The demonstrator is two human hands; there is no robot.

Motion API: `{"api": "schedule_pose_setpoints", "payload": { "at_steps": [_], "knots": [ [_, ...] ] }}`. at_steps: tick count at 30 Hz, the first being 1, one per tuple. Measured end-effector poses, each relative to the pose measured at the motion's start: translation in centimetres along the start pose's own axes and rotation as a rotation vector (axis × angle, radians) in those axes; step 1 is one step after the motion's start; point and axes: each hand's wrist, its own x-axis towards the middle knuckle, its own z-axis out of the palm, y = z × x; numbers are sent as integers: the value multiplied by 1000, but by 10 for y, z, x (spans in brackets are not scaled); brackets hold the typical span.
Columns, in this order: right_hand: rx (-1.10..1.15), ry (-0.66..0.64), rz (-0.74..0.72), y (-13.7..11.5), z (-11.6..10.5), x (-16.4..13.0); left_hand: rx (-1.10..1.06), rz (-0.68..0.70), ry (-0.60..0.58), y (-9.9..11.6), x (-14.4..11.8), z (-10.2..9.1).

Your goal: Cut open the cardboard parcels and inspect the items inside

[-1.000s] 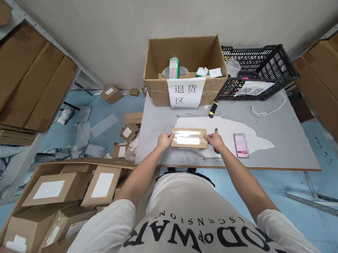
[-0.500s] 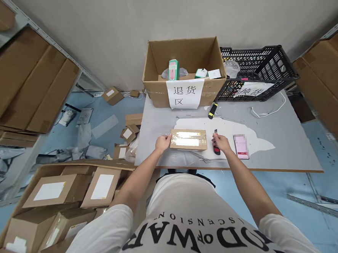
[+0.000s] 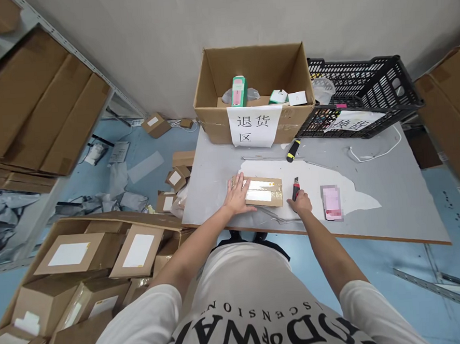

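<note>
Since a second ago, left hand [image 3: 238,194] moved flat onto small taped carton [image 3: 263,192] at frame centre, fingers spread; right hand [image 3: 301,203] shifted off it, fingers curled around red box cutter [image 3: 295,189]. Apparently about to slit tape: calls for bringing blade to seam.

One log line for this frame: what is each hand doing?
left hand: flat on taped parcel | right hand: gripping box cutter beside parcel | surface: grey table
</note>
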Motion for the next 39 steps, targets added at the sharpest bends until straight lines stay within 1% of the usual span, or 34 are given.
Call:
{"api": "schedule_pose_setpoints", "payload": {
  "at_steps": [5,8,10,13,15,17,19,21,23,26,32,39],
  "knots": [
    [8,23,47,0,3,6,12,-55,-47,-7,8,4],
    [96,17,8,3,-2,3,19,-49,-50,-9,8,4],
    [200,16,-55,7,-10,-4,67,-44,-47,-6,5,3],
    [402,3,-150,18,-23,-23,198,16,-43,4,-3,5],
    [536,-40,-198,26,-30,-40,275,94,-42,12,-10,9],
    [646,-96,-270,32,-35,-58,317,142,-44,17,-17,16],
    [729,-156,-362,35,-37,-74,334,144,-44,20,-20,22],
    [785,-214,-402,35,-38,-84,335,136,-40,19,-20,26],
    [826,-254,-370,33,-38,-91,330,138,-35,18,-19,29],
    [864,-270,-310,30,-41,-94,327,130,-22,17,-17,30],
    [844,-242,-300,32,-46,-92,336,118,6,18,-18,32],
    [860,-239,-280,33,-45,-87,341,111,18,17,-19,34]
  ]
}}
